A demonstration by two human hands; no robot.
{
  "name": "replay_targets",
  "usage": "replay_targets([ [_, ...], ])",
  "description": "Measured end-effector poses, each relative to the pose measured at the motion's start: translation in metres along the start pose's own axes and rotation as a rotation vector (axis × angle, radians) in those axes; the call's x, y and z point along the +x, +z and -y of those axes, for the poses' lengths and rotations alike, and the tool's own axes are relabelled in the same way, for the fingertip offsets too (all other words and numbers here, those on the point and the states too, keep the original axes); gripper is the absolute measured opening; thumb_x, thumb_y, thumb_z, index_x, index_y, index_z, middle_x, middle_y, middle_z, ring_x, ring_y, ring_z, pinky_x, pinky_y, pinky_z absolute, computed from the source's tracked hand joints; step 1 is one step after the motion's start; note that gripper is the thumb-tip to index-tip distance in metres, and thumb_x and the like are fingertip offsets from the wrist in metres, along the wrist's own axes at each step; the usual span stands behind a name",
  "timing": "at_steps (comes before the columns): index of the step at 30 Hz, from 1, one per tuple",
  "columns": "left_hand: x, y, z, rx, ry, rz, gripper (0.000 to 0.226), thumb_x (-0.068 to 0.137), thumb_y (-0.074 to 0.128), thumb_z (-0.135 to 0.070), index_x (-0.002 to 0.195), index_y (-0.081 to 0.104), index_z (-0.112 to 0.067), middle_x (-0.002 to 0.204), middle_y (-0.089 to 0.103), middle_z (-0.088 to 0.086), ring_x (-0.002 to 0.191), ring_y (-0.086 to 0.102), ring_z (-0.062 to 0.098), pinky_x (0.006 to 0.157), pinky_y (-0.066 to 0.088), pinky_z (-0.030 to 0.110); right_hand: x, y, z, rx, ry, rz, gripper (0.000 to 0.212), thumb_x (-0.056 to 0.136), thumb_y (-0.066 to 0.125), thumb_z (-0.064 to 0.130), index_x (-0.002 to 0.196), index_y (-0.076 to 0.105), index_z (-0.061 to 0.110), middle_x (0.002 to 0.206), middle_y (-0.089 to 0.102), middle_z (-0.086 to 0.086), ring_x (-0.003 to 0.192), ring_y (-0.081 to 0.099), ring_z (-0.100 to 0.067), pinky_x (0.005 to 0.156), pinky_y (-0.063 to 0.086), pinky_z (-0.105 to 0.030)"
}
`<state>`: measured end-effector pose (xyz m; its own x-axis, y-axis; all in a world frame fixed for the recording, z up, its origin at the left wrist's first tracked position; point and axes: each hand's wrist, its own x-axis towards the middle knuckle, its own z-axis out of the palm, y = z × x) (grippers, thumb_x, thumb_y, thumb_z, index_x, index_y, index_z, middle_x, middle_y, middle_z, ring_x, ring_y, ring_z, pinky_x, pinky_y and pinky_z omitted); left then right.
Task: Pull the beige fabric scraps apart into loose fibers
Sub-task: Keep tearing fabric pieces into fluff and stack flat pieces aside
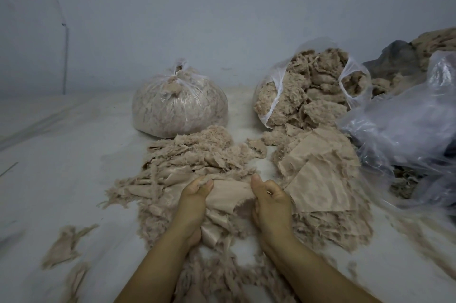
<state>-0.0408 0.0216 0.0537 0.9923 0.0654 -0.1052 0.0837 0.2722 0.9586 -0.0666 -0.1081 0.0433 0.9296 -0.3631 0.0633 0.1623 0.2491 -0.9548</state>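
A beige fabric scrap (228,195) is stretched between my two hands low in the middle of the view. My left hand (193,200) is closed on its left end and my right hand (270,200) is closed on its right end, thumbs up. Under and behind my hands lies a heap of scraps and loose fibers (195,157). Flat, whole beige scraps (318,167) are piled to the right of my right hand. More frayed fibers (222,275) lie between my forearms.
A tied clear bag of fibers (179,102) stands at the back centre. An open bag of scraps (313,88) spills forward at the back right. Crumpled clear plastic bags (407,125) fill the right side. Stray scraps (65,246) lie at the lower left on the white sheet.
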Motion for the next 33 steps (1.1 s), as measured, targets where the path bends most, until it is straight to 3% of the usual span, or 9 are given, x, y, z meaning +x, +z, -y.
replay_targets([
  [6,0.004,-0.004,0.003,-0.056,-0.045,-0.048,0.017,0.097,0.048,-0.013,0.100,0.064,-0.006,0.083,0.071,0.012,0.074,0.066,0.026,0.066,0.050,0.035,-0.011,0.003,0.011,0.159,-0.023,0.083,0.045,0.089,0.059,0.025,0.051,0.040,0.014,0.033,0.043,0.007,0.026,0.036,-0.002,0.031,0.029,-0.012],
  [10,0.004,-0.009,-0.002,-0.163,-0.074,-0.085,0.021,0.098,0.049,-0.021,0.096,0.066,-0.009,0.076,0.072,0.011,0.058,0.068,0.022,0.048,0.053,0.031,-0.005,-0.001,0.006,0.099,0.028,-0.032,0.049,0.088,0.055,0.044,0.052,0.046,0.013,0.035,0.035,0.001,0.029,0.028,-0.010,0.033,0.025,-0.017],
  [13,0.003,-0.012,-0.003,-0.196,-0.034,-0.069,0.023,0.094,0.052,-0.026,0.097,0.067,-0.009,0.074,0.073,0.010,0.053,0.067,0.020,0.038,0.049,0.026,-0.004,-0.005,0.003,0.003,0.012,0.065,0.049,0.082,0.048,0.055,0.064,0.056,0.010,0.046,0.049,-0.001,0.041,0.044,-0.014,0.040,0.038,-0.023],
  [15,0.001,-0.008,0.000,-0.159,-0.012,-0.031,0.025,0.093,0.054,-0.030,0.100,0.067,-0.010,0.080,0.074,0.011,0.063,0.070,0.021,0.045,0.052,0.027,-0.009,-0.002,0.002,-0.080,0.057,0.253,0.051,0.076,0.052,0.059,0.080,0.064,0.010,0.064,0.064,0.000,0.056,0.059,-0.014,0.053,0.048,-0.024],
  [17,-0.001,-0.003,0.004,-0.102,0.000,-0.015,0.027,0.093,0.053,-0.034,0.104,0.065,-0.012,0.084,0.074,0.012,0.074,0.072,0.024,0.056,0.056,0.031,-0.014,0.002,0.000,-0.183,0.109,0.436,0.047,0.071,0.067,0.053,0.092,0.065,0.012,0.080,0.068,0.000,0.070,0.065,-0.010,0.066,0.053,-0.023],
  [20,-0.002,-0.001,0.004,-0.009,0.034,-0.059,0.038,0.094,0.050,-0.038,0.118,0.061,-0.011,0.104,0.070,0.015,0.095,0.068,0.028,0.081,0.056,0.042,-0.015,0.002,-0.001,-0.197,0.165,0.487,0.029,0.076,0.079,0.014,0.097,0.059,0.006,0.087,0.066,-0.013,0.076,0.063,-0.022,0.073,0.053,-0.035],
  [23,0.002,-0.005,-0.001,0.050,0.081,-0.157,0.041,0.097,0.046,-0.035,0.126,0.057,-0.008,0.115,0.065,0.015,0.105,0.063,0.027,0.093,0.051,0.045,-0.012,0.000,0.003,-0.201,0.166,0.455,0.034,0.073,0.080,0.004,0.095,0.054,0.008,0.076,0.056,-0.012,0.069,0.053,-0.022,0.062,0.046,-0.033],
  [27,0.008,-0.013,-0.003,0.099,0.116,-0.230,0.038,0.100,0.042,-0.031,0.125,0.057,-0.006,0.121,0.061,0.015,0.113,0.058,0.029,0.101,0.044,0.050,-0.009,-0.003,0.001,-0.290,0.131,0.496,0.037,0.071,0.082,0.006,0.094,0.054,0.014,0.048,0.044,0.013,0.043,0.040,0.000,0.045,0.035,-0.014],
  [33,0.018,-0.022,-0.007,-0.056,0.075,-0.321,0.026,0.100,0.044,-0.024,0.109,0.063,-0.008,0.107,0.067,0.014,0.102,0.063,0.030,0.095,0.049,0.047,-0.008,-0.009,-0.001,-0.453,0.082,0.503,0.034,0.072,0.082,0.009,0.092,0.055,0.019,0.050,0.047,0.012,0.041,0.042,0.003,0.044,0.035,-0.012],
])
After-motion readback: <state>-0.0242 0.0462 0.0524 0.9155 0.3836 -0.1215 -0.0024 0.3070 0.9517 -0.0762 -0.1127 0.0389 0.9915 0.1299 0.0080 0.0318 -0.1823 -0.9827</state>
